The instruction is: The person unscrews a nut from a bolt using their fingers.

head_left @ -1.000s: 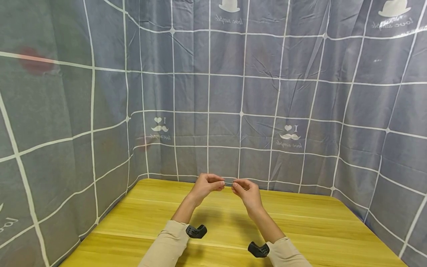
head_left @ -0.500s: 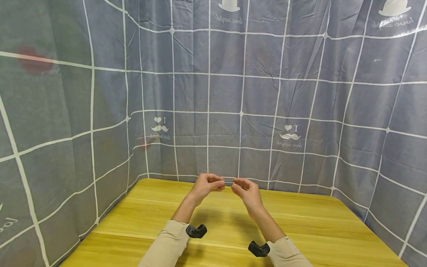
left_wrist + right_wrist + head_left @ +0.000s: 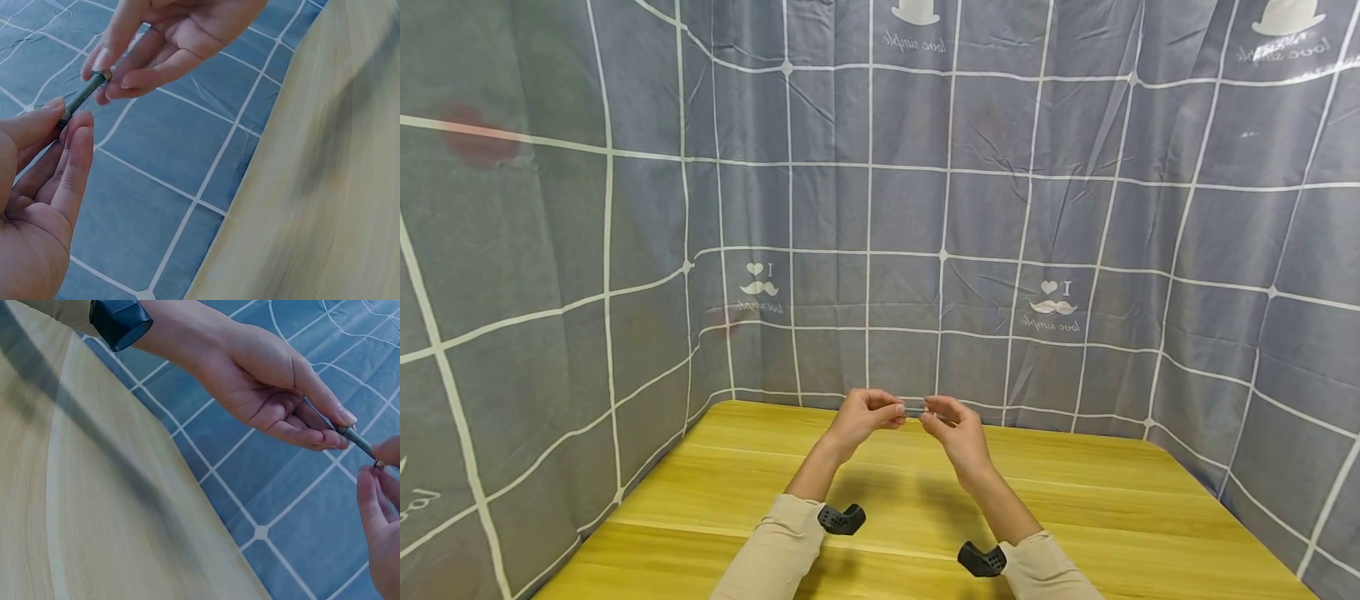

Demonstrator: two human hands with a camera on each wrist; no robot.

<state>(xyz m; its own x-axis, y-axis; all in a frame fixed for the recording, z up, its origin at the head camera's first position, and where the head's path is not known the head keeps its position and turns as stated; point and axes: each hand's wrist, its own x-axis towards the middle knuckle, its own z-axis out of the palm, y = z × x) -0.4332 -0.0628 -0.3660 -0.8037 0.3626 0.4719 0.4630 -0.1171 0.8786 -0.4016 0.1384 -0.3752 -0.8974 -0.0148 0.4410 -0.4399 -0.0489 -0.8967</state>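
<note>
Over the far part of the table, my left hand (image 3: 859, 422) pinches one end of a grey threaded bolt (image 3: 81, 98) between thumb and fingers. The bolt spans the small gap between the two hands. At its other end sits a small brass-coloured nut (image 3: 107, 75). My right hand (image 3: 958, 437) has its thumb and fingertips around this nut, with the other fingers loosely bent. In the right wrist view, the left hand (image 3: 269, 387) holds the bolt from the left, and the nut (image 3: 379, 464) shows between the right hand's fingertips (image 3: 365, 478).
Below the hands lies a yellow wood-grain table (image 3: 910, 508). A grey curtain (image 3: 902, 208) with white grid lines hangs behind it and along both sides. A black wrist device (image 3: 842, 520) sits on the left forearm, another black device (image 3: 982, 560) on the right.
The right fingertips have shifted slightly and spread a little around the nut, so more of the bolt shows between the hands. My left hand stays in place.
</note>
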